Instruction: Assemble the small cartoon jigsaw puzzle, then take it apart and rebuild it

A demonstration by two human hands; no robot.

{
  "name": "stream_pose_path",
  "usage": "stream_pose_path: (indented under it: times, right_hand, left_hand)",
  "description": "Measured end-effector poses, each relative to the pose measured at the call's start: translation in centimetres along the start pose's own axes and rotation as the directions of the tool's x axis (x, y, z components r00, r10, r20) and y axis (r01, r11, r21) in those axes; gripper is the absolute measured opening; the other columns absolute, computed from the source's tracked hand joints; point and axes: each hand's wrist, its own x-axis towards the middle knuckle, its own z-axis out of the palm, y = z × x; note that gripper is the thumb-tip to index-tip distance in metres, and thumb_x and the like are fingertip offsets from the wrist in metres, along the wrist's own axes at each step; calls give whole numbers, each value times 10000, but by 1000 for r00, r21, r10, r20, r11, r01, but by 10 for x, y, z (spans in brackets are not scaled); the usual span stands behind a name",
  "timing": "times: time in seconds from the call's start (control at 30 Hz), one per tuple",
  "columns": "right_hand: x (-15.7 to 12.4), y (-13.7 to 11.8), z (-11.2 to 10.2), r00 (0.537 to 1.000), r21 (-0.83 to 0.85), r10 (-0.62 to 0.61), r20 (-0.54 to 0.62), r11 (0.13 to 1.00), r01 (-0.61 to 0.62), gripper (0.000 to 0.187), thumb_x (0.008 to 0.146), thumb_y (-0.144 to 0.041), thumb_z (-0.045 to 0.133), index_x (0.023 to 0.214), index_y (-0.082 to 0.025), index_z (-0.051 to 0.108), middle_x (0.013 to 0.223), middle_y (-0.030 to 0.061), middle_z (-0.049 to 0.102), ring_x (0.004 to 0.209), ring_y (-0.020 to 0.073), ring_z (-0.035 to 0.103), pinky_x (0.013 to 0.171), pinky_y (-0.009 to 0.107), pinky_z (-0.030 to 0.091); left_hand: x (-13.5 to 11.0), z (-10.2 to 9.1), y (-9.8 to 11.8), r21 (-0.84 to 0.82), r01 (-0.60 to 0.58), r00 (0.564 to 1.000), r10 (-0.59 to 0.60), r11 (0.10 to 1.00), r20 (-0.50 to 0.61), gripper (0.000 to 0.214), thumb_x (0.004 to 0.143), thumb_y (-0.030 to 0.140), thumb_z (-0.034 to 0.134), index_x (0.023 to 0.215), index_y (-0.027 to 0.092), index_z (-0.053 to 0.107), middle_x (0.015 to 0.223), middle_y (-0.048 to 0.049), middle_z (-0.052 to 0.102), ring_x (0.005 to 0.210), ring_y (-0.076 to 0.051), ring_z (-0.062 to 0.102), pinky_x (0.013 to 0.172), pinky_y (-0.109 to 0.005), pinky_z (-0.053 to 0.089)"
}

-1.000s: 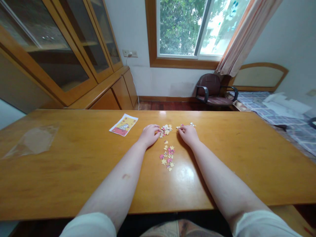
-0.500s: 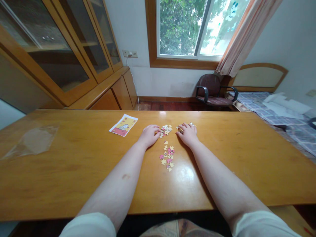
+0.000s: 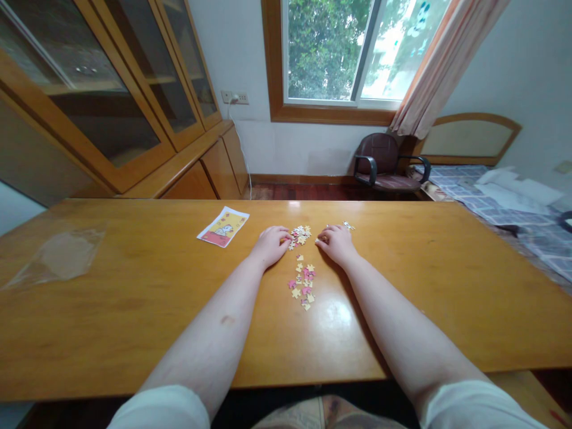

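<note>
Walls: we face white walls (image 3: 500, 77) with a dark wooden skirting board (image 3: 299, 177); a wall socket (image 3: 235, 97) sits left of the window, its white cable (image 3: 241, 146) running downward;
Window: ahead of us, a wood-framed window (image 3: 326, 53) shows green tree leaves; a peach curtain (image 3: 440, 59) hangs at its right;
Floor: we see dark wooden flooring (image 3: 304, 192) beyond the worktop (image 3: 111, 316);
Furniture: on our left stands a glass-fronted wooden cabinet (image 3: 102, 89); a dark red armchair (image 3: 379, 161) with black arms sits beneath the window's right corner; on our right, a bed (image 3: 465, 179) with a blue checked cover has a curved headboard (image 3: 469, 138) and white papers (image 3: 513, 193) on it;
Light: daylight enters through the window; a bright patch shines on the worktop;
</note>
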Motion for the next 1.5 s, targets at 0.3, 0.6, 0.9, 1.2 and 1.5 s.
stream_pose_path:
  times: [0.3, 0.6, 0.9, 1.2, 1.5]
  right_hand:
    - [1, 1, 0, 999, 30, 20, -28, 999, -19, 104, 777, -324, 702, 743, -226, 711, 884, 39, 681, 957, 226, 532, 885, 357, 347]
    - [-2, 4, 2, 995, -19, 54, -82, 998, -56, 178, 819, -379, 619, 758, -256, 732, 1049, 38, 676, 1051, 251, 511, 1022, 465, 253]
    - [2, 24, 5, 908, -74, 388, -157, 912, -403, 461, 801, -441, 590, 1167, -160, 601, 1330, 169, 499, 1253, 340, 379, 1057, 562, 180]
    - [6, 30, 1, 898, -61, 438, 38, 898, -435, 865, 824, -682, 404, 1451, -95, 303, 1506, 210, 267, 1397, 344, 197, 1101, 602, 49]
    - [6, 27, 5, 936, -136, 345, 73, 933, -333, 998, 764, -763, 419, 1475, -87, 237, 1531, 221, 190, 1417, 340, 137, 1109, 584, 58]
  left_hand:
    - [0, 0, 0, -19, 2, 1000, -2, 1000, 1, 215, 832, 283, 522, 884, 230, 724, 1122, -46, 665, 1092, -226, 563, 1007, -401, 415]
    - [0, -1, 1, -8, -5, 1000, 5, 1000, -3, 222, 834, 287, 518, 883, 233, 727, 1111, -43, 671, 1090, -227, 567, 1006, -400, 420]
    - [0, -2, 3, -29, 5, 1000, -4, 1000, 12, 219, 827, 269, 518, 884, 233, 727, 1108, -45, 671, 1092, -228, 569, 1010, -403, 417]
    - [0, -1, 3, -15, 2, 1000, -1, 1000, 15, 220, 831, 277, 519, 887, 235, 728, 1100, -43, 675, 1085, -232, 578, 999, -403, 427]
    - [-2, -2, 4, -16, 0, 1000, 0, 1000, 12, 209, 821, 272, 533, 873, 237, 733, 1098, -43, 676, 1074, -236, 586, 993, -398, 437]
